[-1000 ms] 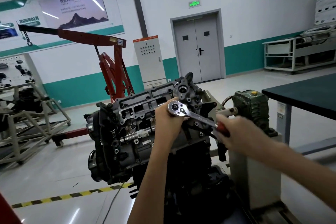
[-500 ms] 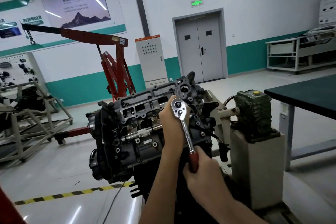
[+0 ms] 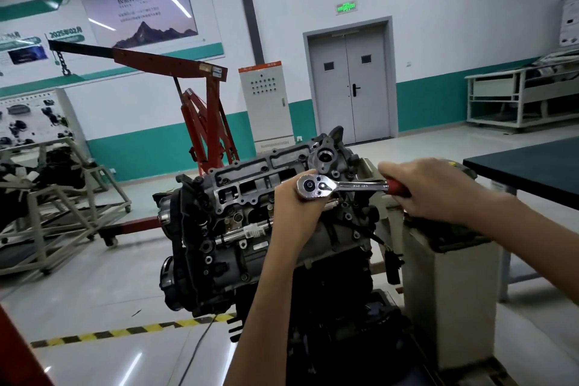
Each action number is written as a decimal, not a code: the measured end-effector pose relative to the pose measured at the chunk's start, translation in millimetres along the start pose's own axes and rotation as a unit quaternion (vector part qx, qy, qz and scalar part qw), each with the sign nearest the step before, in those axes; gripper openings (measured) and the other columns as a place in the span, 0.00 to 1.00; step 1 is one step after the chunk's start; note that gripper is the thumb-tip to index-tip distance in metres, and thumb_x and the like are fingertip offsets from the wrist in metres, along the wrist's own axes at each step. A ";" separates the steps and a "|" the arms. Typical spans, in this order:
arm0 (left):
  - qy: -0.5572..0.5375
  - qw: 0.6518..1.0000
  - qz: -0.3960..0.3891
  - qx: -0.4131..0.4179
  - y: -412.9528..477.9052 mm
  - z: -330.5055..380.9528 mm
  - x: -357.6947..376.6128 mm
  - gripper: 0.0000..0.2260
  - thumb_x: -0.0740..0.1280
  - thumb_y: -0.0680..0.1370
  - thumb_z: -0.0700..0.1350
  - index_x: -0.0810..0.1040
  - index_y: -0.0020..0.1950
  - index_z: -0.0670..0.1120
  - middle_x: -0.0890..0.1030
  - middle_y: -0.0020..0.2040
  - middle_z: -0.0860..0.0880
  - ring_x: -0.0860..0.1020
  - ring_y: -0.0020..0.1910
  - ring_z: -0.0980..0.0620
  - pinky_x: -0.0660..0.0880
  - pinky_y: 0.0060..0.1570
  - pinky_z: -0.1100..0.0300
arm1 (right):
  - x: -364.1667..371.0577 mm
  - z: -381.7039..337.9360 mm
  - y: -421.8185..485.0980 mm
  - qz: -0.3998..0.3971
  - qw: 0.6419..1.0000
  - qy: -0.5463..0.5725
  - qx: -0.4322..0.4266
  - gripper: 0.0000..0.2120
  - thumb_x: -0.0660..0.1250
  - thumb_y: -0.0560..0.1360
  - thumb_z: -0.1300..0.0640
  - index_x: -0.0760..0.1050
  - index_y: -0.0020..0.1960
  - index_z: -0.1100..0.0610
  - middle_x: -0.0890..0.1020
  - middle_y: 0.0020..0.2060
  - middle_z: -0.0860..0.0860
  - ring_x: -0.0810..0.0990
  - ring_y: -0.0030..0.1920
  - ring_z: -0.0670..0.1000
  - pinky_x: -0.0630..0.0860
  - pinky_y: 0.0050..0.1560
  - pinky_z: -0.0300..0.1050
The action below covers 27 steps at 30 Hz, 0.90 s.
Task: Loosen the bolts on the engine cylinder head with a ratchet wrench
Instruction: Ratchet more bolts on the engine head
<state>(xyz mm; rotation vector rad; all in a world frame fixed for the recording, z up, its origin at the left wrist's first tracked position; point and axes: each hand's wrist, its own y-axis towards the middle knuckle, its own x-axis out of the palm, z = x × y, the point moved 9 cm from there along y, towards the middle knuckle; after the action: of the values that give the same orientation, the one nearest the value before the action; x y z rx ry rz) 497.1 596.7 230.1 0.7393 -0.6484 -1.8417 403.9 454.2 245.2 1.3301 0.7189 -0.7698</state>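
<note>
The engine's grey cylinder head [image 3: 250, 185] sits tilted on a stand in the middle of the view. A chrome ratchet wrench [image 3: 341, 186] with a red grip lies about level across the head's right end. My left hand [image 3: 293, 213] wraps under the wrench's round head and steadies it on the engine; the socket and bolt below are hidden. My right hand [image 3: 438, 188] grips the red handle at the right. Several bolt heads show on the engine's side faces.
A red engine hoist [image 3: 200, 103] stands behind the engine. A metal frame with another engine [image 3: 53, 197] is at the left. A dark-topped table [image 3: 529, 166] is at the right, a grey stand box [image 3: 451, 285] beside the engine. Yellow-black floor tape [image 3: 125, 330] runs below.
The wrench handle swung from pointing down toward me back up to the right, roughly level. My right hand rode with it; my left hand stayed on the wrench head.
</note>
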 end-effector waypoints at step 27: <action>0.004 0.999 0.013 0.039 -5.4 3.0 -3.1 0.20 0.66 0.73 0.31 0.65 0.31 0.52 0.68 0.26 0.58 0.63 0.28 0.60 0.61 0.30 0.66 | 25.1 -9.0 -22.8 0.004 0.995 0.073 0.061 0.06 0.63 0.73 0.60 0.68 0.49 0.54 0.75 0.31 0.47 0.74 0.30 0.43 0.69 0.30 0.33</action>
<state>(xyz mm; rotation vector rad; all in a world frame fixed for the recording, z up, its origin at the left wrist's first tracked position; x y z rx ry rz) 492.6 601.8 228.8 0.7856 -0.7240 -1.7980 399.2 459.5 210.9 1.5115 0.7900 -0.7248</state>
